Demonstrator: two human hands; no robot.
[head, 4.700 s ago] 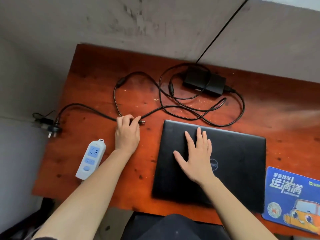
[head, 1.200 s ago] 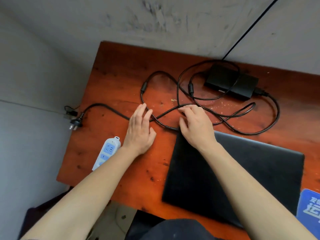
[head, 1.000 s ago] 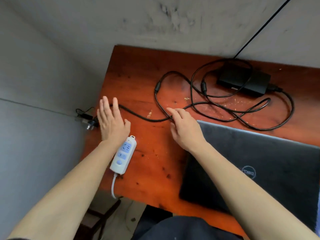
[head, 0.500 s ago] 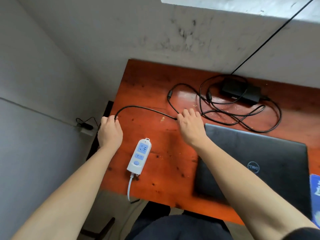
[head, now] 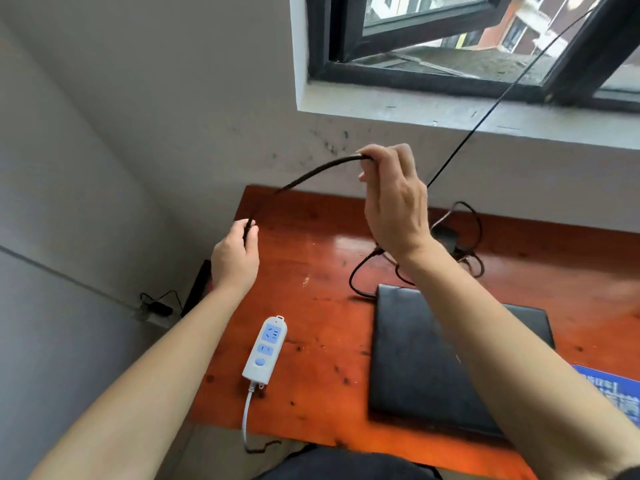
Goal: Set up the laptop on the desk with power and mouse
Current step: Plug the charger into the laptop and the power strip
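Cord (head: 311, 173) arcs above the bench (head: 329, 306); fingers (head: 254, 233) of the left hand (head: 235, 259) pinch its lower part, those of the right hand (head: 394, 206) clench it higher; laptop (head: 415, 358) lies closed.

The cable's (head: 311, 171) end vanished inside the left hand (head: 235, 258), left of the laptop (head: 415, 358), so its plug could not be seen. Beyond the laptop, the curled fingers of the right hand (head: 394, 206) covered the stretch of cable they held. The right forearm (head: 502, 341) crossed the laptop and hid its near right corner. Behind the laptop, the power brick (head: 446, 235) was mostly concealed by the right wrist. Right of the laptop, the blue mouse pad (head: 613, 389) was cut off by the frame edge, its print blurred. Far left of the laptop, a small dark object (head: 157, 308) low on the wall was too small to identify.
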